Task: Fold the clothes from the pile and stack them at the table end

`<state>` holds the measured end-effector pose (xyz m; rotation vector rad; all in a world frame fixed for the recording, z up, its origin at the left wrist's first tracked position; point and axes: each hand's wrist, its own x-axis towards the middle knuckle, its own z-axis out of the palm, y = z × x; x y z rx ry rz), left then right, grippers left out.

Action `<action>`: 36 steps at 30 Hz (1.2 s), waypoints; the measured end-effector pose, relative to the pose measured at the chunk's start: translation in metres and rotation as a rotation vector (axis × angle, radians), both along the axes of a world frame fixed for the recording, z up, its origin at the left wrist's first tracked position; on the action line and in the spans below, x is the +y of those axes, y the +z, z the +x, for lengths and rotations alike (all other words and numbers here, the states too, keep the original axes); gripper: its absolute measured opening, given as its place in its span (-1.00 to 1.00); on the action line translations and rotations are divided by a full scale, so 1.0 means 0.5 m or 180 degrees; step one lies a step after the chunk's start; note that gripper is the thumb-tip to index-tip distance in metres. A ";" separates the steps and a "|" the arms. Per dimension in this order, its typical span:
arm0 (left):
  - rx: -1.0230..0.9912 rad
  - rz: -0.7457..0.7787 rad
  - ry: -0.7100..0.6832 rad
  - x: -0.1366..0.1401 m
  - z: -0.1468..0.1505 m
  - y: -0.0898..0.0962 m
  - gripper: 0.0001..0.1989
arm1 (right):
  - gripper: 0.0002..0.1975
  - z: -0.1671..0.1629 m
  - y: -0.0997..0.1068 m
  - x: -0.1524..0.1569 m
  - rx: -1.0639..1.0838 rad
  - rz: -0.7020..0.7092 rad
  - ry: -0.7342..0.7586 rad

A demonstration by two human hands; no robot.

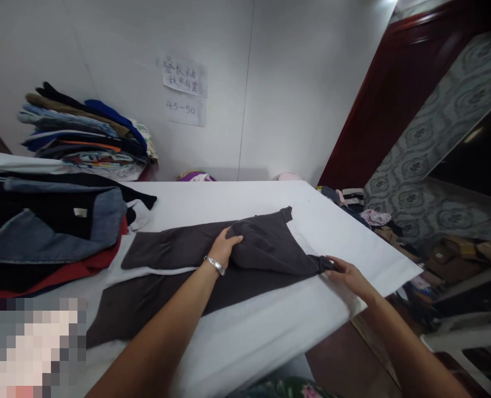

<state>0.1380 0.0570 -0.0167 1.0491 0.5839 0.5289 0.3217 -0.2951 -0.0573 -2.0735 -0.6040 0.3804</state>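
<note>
A pair of dark grey trousers (pixel 265 243) lies across the white table, its two legs spread to the left and its waist end to the right. My left hand (pixel 225 249), wearing a silver bracelet (pixel 215 265), grips the fabric near where the legs meet; its fingertips are partly hidden in the cloth. At the near corner of the waist, my right hand (pixel 347 275) pinches the bunched edge between thumb and fingers, close to the table's front edge.
A heap of denim and dark clothes (pixel 58 221) covers the table's left side. Behind it rises a folded clothes stack (pixel 88 132). Handwritten paper signs (pixel 183 83) hang on the wall. Cardboard boxes (pixel 456 254) and more clothes lie beyond the table's right edge (pixel 411 268).
</note>
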 end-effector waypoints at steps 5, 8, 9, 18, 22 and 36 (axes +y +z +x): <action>-0.0070 -0.1149 -0.0133 -0.006 0.003 0.029 -0.89 | -0.58 -0.026 0.042 -0.003 0.0092 0.0776 -0.0728; -0.0044 -0.1474 -0.0112 -0.013 0.004 0.046 -0.95 | -0.68 -0.072 0.085 0.012 -0.0087 0.1370 -0.1009; -0.0066 -0.1568 -0.0079 -0.017 0.005 0.051 -0.93 | -0.71 -0.093 0.099 0.020 -0.0102 0.1551 -0.0922; -0.0675 -0.1809 -0.0143 -0.057 0.038 0.125 -0.85 | -0.75 -0.234 0.058 0.199 0.0847 0.1451 0.0706; -0.0797 -0.1648 -0.0302 -0.068 0.037 0.153 -0.87 | -0.56 -0.216 0.025 0.290 0.0190 0.1429 0.0695; 0.0514 -0.0052 0.0260 0.011 -0.042 -0.057 -0.69 | -0.75 -0.252 0.150 0.202 -0.0708 0.0227 0.2239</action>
